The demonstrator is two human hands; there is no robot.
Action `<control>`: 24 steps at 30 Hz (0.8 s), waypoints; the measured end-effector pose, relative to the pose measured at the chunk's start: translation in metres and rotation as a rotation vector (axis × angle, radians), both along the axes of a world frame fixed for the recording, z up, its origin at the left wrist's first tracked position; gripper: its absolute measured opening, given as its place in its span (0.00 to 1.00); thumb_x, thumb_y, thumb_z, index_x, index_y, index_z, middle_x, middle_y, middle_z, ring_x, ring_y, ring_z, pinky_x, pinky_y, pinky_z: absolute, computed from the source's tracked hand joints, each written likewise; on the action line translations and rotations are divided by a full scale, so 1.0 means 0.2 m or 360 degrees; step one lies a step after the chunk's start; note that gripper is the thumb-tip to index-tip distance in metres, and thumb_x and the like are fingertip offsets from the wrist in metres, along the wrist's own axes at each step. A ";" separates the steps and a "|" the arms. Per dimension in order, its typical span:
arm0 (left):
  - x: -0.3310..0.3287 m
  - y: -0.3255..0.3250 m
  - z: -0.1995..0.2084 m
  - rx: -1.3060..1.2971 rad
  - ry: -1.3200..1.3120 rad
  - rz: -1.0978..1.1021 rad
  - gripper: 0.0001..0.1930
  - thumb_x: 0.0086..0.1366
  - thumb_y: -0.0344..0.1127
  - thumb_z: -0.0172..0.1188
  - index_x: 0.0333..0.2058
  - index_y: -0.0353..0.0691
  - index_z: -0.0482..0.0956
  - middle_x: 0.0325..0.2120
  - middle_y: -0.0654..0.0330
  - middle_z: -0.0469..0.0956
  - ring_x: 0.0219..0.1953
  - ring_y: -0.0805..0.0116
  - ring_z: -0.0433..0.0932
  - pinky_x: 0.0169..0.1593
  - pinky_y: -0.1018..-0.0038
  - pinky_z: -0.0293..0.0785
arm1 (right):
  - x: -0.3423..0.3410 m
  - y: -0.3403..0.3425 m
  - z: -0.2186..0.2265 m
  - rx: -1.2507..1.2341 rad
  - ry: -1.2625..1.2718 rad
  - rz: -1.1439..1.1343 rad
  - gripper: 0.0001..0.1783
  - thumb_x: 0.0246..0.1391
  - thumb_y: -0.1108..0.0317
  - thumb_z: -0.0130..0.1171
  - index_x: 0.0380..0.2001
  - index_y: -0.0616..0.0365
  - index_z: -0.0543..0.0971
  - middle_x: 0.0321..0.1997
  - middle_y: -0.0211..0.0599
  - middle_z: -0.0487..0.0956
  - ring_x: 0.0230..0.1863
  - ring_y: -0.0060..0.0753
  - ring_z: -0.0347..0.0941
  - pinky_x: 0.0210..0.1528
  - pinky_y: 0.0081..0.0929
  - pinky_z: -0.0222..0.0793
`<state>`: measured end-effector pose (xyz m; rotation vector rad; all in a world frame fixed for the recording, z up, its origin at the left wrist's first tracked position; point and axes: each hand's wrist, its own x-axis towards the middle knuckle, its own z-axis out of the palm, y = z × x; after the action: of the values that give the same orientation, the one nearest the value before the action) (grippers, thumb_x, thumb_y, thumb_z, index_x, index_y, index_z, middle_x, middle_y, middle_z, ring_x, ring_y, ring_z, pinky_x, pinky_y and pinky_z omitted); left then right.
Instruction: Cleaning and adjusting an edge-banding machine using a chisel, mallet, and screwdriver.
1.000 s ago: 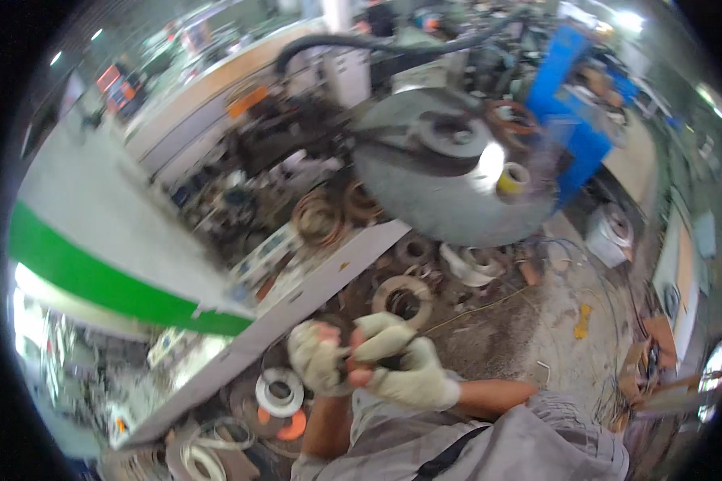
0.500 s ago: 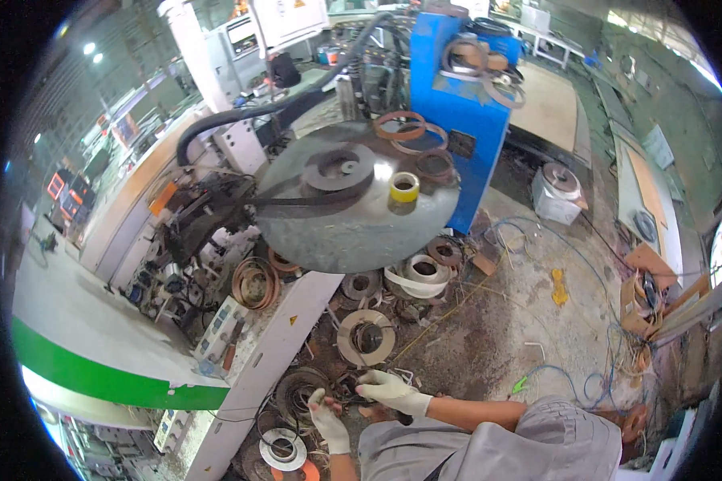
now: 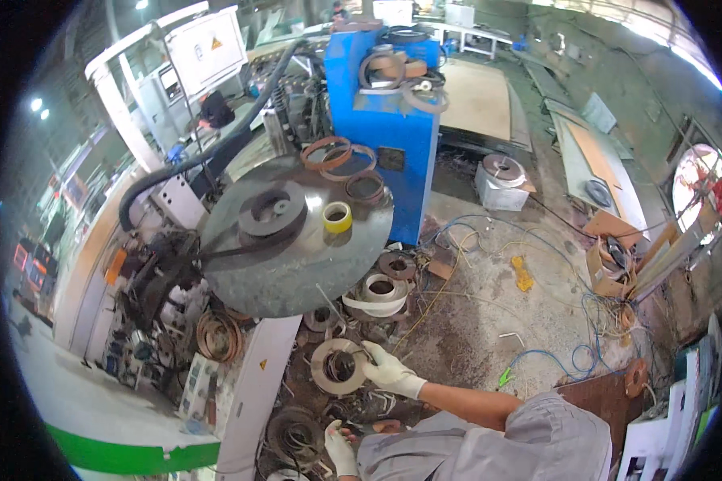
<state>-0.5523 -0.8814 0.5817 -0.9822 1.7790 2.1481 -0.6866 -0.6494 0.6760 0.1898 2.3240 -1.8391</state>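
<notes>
My gloved right hand (image 3: 387,370) closes on the flat grey coil of banding (image 3: 337,365) lying on the floor — my left hand (image 3: 341,449), low by a dark coil (image 3: 295,437), I cannot tell.

left hand (image 3: 341,449): wrist behind grey sleeve (image 3: 425,449) | grip unclear | right hand (image 3: 385,370) fingertips hidden on tape coil (image 3: 337,366)

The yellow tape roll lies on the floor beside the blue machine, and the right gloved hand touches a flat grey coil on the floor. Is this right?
Not quite. In the head view the yellow tape roll lies on the round grey metal disc, not on the floor. The rest holds: the disc is beside the blue machine, and the right gloved hand touches the flat grey coil on the floor.
</notes>
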 end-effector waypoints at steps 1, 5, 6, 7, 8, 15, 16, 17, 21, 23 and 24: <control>-0.06 0.00 0.02 -0.0097 -0.0013 -0.0098 0.18 0.77 0.47 0.43 0.49 0.38 0.74 0.28 0.62 0.74 0.22 0.75 0.71 0.26 0.76 0.71 | -0.07 -0.02 0.05 0.0128 0.0073 0.0030 0.36 0.60 0.62 0.52 0.68 0.68 0.58 0.67 0.56 0.67 0.68 0.42 0.65 0.67 0.32 0.61; -0.38 -0.04 0.13 -0.0063 0.0126 -0.0326 0.11 0.74 0.36 0.51 0.49 0.37 0.74 0.30 0.62 0.74 0.23 0.75 0.73 0.28 0.77 0.72 | -0.39 -0.01 0.07 0.0116 0.0307 0.0188 0.35 0.56 0.71 0.47 0.68 0.68 0.58 0.68 0.61 0.65 0.70 0.49 0.62 0.68 0.36 0.59; -0.42 -0.05 0.16 -0.0095 0.0134 -0.0350 0.10 0.72 0.33 0.54 0.49 0.36 0.74 0.31 0.62 0.75 0.24 0.75 0.73 0.29 0.78 0.72 | -0.48 -0.02 0.09 0.0549 0.0584 0.0252 0.33 0.55 0.74 0.47 0.65 0.68 0.63 0.64 0.58 0.69 0.65 0.50 0.67 0.65 0.37 0.63; -0.48 -0.12 0.06 -0.0174 0.0222 -0.0378 0.12 0.70 0.29 0.56 0.51 0.35 0.72 0.32 0.62 0.75 0.26 0.75 0.75 0.29 0.79 0.72 | -0.61 -0.05 0.09 0.0542 0.0609 0.0300 0.29 0.54 0.75 0.47 0.62 0.63 0.68 0.58 0.55 0.73 0.61 0.54 0.69 0.62 0.40 0.65; -0.52 -0.12 0.11 -0.0220 0.0234 -0.0316 0.14 0.69 0.28 0.57 0.52 0.35 0.71 0.33 0.62 0.75 0.26 0.75 0.75 0.30 0.79 0.72 | -0.70 -0.05 0.09 0.0694 0.0692 0.0312 0.28 0.54 0.75 0.49 0.60 0.59 0.70 0.54 0.54 0.75 0.55 0.54 0.73 0.58 0.43 0.68; -0.54 -0.22 0.15 -0.0457 0.0550 -0.0142 0.27 0.72 0.57 0.49 0.54 0.39 0.78 0.46 0.53 0.80 0.47 0.58 0.78 0.48 0.68 0.75 | -1.29 -0.15 0.16 0.1305 0.0527 0.0583 0.18 0.53 0.72 0.50 0.47 0.55 0.79 0.47 0.51 0.79 0.49 0.55 0.77 0.53 0.48 0.73; -0.52 -0.23 0.12 -0.0379 0.0521 -0.0117 0.21 0.72 0.49 0.54 0.55 0.42 0.77 0.46 0.55 0.80 0.47 0.63 0.78 0.47 0.71 0.75 | -1.38 -0.16 0.13 0.1389 0.0482 0.0631 0.17 0.53 0.71 0.51 0.46 0.54 0.80 0.47 0.53 0.79 0.51 0.57 0.76 0.53 0.49 0.72; -0.52 -0.24 0.10 -0.0304 0.0486 -0.0086 0.17 0.71 0.42 0.58 0.55 0.44 0.77 0.46 0.57 0.80 0.48 0.68 0.78 0.47 0.73 0.76 | -1.46 -0.15 0.07 0.1365 0.0489 0.0696 0.17 0.53 0.71 0.51 0.46 0.54 0.80 0.47 0.53 0.79 0.51 0.57 0.76 0.53 0.49 0.72; -0.49 -0.13 0.00 -0.0241 0.0252 0.0331 0.25 0.67 0.31 0.61 0.61 0.37 0.66 0.37 0.62 0.76 0.29 0.74 0.76 0.30 0.79 0.72 | -1.66 -0.07 -0.07 0.1453 0.0612 0.0492 0.18 0.53 0.68 0.54 0.49 0.51 0.78 0.48 0.49 0.75 0.50 0.56 0.73 0.50 0.49 0.71; -0.56 0.01 0.08 -0.0304 0.0233 0.0520 0.24 0.66 0.29 0.61 0.60 0.35 0.68 0.39 0.61 0.77 0.31 0.75 0.76 0.33 0.81 0.71 | -1.71 0.00 -0.10 0.1399 0.0922 0.0472 0.18 0.54 0.67 0.55 0.50 0.48 0.77 0.47 0.47 0.74 0.51 0.53 0.72 0.51 0.44 0.70; -0.59 0.08 0.12 -0.0322 0.0182 0.0555 0.24 0.66 0.29 0.61 0.60 0.35 0.68 0.39 0.61 0.77 0.31 0.75 0.76 0.33 0.81 0.71 | -1.73 0.05 -0.06 0.1373 0.0895 0.0528 0.18 0.54 0.67 0.55 0.50 0.48 0.77 0.47 0.47 0.74 0.51 0.53 0.72 0.51 0.44 0.70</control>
<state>-0.6708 -0.8658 0.6048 -1.3303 2.0403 2.2946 -1.0323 -0.6399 0.6644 -0.6501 3.1276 -0.6956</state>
